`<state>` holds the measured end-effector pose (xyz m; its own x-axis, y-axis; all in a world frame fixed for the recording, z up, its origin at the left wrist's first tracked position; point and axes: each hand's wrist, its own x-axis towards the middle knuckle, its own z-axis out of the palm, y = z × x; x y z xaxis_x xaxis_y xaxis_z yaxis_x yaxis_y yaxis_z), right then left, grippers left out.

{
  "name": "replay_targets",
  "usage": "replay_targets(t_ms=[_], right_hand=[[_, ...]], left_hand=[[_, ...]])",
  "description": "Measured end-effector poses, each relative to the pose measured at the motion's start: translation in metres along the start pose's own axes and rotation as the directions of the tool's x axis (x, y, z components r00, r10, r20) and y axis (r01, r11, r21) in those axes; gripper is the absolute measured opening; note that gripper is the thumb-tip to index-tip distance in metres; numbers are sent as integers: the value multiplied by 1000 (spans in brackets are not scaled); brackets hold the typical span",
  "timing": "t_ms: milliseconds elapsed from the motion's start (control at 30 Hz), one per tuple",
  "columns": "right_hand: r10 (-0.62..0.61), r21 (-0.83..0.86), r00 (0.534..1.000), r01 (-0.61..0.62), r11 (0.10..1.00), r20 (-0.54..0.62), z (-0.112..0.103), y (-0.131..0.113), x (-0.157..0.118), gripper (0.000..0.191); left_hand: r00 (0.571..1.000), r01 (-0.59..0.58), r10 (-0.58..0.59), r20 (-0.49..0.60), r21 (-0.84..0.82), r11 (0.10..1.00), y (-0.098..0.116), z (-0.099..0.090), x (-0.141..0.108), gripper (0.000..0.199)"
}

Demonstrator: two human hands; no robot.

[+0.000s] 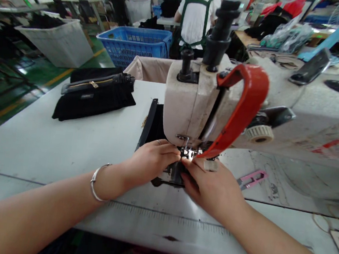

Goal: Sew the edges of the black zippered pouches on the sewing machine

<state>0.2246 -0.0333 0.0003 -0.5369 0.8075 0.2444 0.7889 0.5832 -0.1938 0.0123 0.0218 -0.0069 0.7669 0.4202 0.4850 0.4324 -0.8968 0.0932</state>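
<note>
A white industrial sewing machine (180, 103) stands over the table, its needle area lit. Under its head lies a black fabric piece (156, 127) with a stiff dark edge and a bit of gold metal on the left; the machine hides part of it. My left hand (155, 160), fingers together, grips the fabric just left of the presser foot (186, 152). From the right, my right hand (212, 185) pinches the near edge close to the foot, partly behind the red finger guard (243, 107). My fingertips almost meet there.
Folded black pouches (95, 94) with a gold zipper lie at the table's left. Pink thread snips (252, 179) rest right of my right hand. A ruler scale (171, 217) runs along the front. Beyond are a blue crate (133, 43) and a seated person (197, 16).
</note>
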Motion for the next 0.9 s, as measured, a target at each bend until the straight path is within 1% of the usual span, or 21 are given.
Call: replay_targets(t_ms=[67, 133, 267, 433, 600, 700, 767, 833, 900], right_hand=[[6, 14, 1000, -7, 1000, 6, 1, 0, 0, 31], [5, 29, 1000, -6, 1000, 8, 3, 0, 0, 30], [7, 41, 1000, -6, 999, -4, 5, 1, -1, 28], [5, 37, 1000, -5, 999, -2, 5, 1, 0, 28], [8, 7, 1000, -8, 1000, -17, 4, 1, 3, 26], [0, 7, 1000, 0, 1000, -19, 3, 0, 2, 26], [-10, 8, 999, 11, 1000, -31, 3, 1, 1, 26], [-27, 5, 998, 28, 1000, -56, 5, 1, -2, 25], [-51, 3, 995, 51, 999, -83, 7, 3, -4, 26]], left_hand=[[999, 34, -34, 15, 17, 999, -3, 2, 1, 18], [998, 62, -62, 1, 39, 997, -5, 4, 2, 17], [998, 45, -42, -36, 67, 997, -4, 6, 3, 21], [997, 83, -83, -2, 90, 992, -2, 4, 3, 19], [997, 82, -82, -11, 78, 994, -1, 2, 4, 24], [988, 134, -142, 63, 120, 984, 3, -3, 7, 21], [968, 184, -211, 133, 188, 965, 10, -9, 8, 17], [947, 206, -255, 197, 239, 949, 18, -18, 10, 16], [920, 213, -272, 282, 222, 951, 26, -29, 11, 18]])
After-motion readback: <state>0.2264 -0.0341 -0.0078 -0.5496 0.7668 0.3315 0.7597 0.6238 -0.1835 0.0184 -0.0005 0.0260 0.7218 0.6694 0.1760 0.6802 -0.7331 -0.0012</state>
